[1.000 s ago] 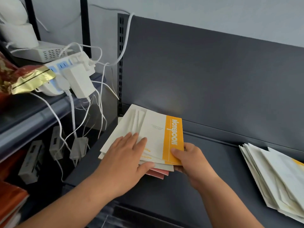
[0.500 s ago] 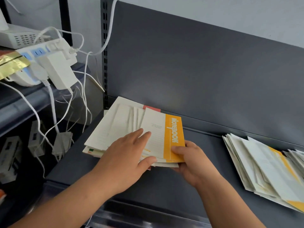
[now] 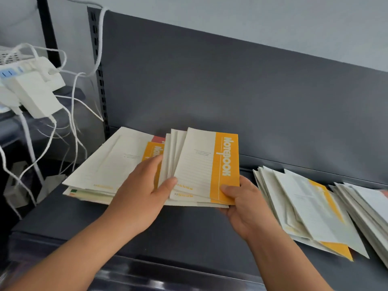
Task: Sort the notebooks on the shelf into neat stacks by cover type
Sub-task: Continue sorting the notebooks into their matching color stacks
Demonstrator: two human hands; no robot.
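A fanned bunch of cream notebooks with an orange band reading "Notebook" (image 3: 206, 164) is lifted at a tilt over the dark shelf (image 3: 189, 229). My right hand (image 3: 245, 208) grips its lower right corner, thumb on top. My left hand (image 3: 142, 196) holds the bunch's left edge, thumb on the cover and fingers behind. Beneath and to the left lies a pile of similar notebooks (image 3: 113, 162); a red cover and a green-marked one peek out of it.
Two loose, slanted heaps of cream and orange notebooks (image 3: 304, 208) lie on the shelf at right. A white power strip with adapters (image 3: 31, 91) and dangling white cables hangs at left. The shelf's grey back panel (image 3: 231, 91) rises right behind the piles.
Both hands have lifted the top orange-banded notebooks off the left pile and shifted them right, uncovering another orange-banded notebook below. The view has swung right.
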